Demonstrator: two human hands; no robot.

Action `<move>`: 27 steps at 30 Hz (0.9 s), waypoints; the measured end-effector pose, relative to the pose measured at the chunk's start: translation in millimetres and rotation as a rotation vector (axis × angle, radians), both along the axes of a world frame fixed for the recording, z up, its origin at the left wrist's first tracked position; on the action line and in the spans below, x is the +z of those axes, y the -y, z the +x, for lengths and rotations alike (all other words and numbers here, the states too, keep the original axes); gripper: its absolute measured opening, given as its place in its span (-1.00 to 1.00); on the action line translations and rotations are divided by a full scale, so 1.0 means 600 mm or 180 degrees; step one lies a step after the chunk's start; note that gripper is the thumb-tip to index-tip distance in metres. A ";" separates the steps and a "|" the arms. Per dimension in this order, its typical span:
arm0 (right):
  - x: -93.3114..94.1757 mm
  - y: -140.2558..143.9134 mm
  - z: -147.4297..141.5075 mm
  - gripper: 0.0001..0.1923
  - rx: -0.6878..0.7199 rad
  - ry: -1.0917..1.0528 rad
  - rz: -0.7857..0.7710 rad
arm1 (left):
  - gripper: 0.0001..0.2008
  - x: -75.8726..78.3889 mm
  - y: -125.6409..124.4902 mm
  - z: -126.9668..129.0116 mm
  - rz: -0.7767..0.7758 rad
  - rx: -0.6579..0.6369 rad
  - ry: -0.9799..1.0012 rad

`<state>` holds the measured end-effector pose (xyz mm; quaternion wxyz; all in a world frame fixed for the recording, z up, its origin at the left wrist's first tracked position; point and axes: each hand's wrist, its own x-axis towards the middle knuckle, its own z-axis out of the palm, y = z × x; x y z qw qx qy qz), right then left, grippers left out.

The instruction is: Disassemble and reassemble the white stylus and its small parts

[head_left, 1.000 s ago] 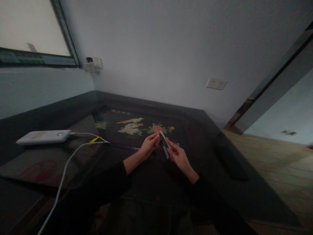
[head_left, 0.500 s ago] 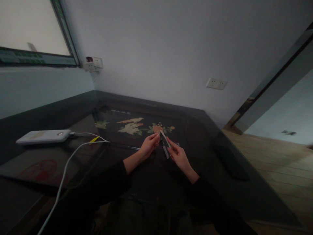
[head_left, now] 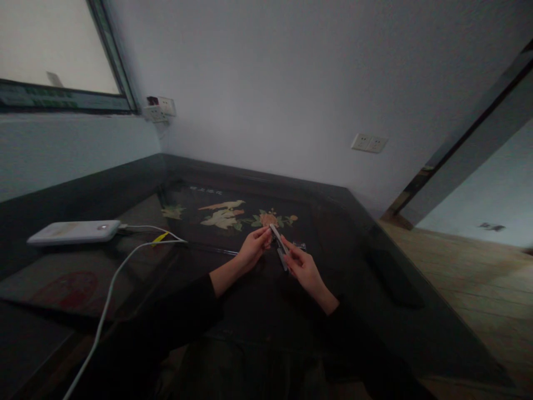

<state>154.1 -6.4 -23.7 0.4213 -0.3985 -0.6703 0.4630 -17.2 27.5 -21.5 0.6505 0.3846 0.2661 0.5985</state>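
Near the centre of the table, my right hand pinches a slim, slightly curved light-grey strip between thumb and fingers. A second straight grey bar sits just below it; whether the two are joined I cannot tell. My left hand is closed in a pinch right beside the strip's upper end. What lies between its fingertips is too small and dark to make out. A small shiny item rests on the table behind my right fingers.
The dark glossy table bears a bird-and-flower picture. On the left lies a white power bank with a white cable running toward me. A dark flat object lies at right. Wall sockets are behind.
The upper end of the light strip has shifted slightly left, against my left fingertips. My right fingers have moved a little with it, uncovering more of the small shiny item.
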 end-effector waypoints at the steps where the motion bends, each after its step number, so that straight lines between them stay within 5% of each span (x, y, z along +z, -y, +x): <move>1: 0.000 0.001 -0.001 -0.41 0.0027 -0.0033 -0.0028 | -0.59 -0.001 -0.001 0.000 0.0010 -0.0003 0.0001; 15: 0.003 -0.010 0.003 -0.39 -0.0350 0.0151 0.0071 | -0.53 -0.002 0.000 -0.001 -0.0166 -0.0043 -0.0037; 27: 0.004 0.002 -0.002 -0.39 0.0104 -0.0123 -0.0210 | -0.60 -0.007 -0.006 -0.001 -0.0047 -0.0055 0.0190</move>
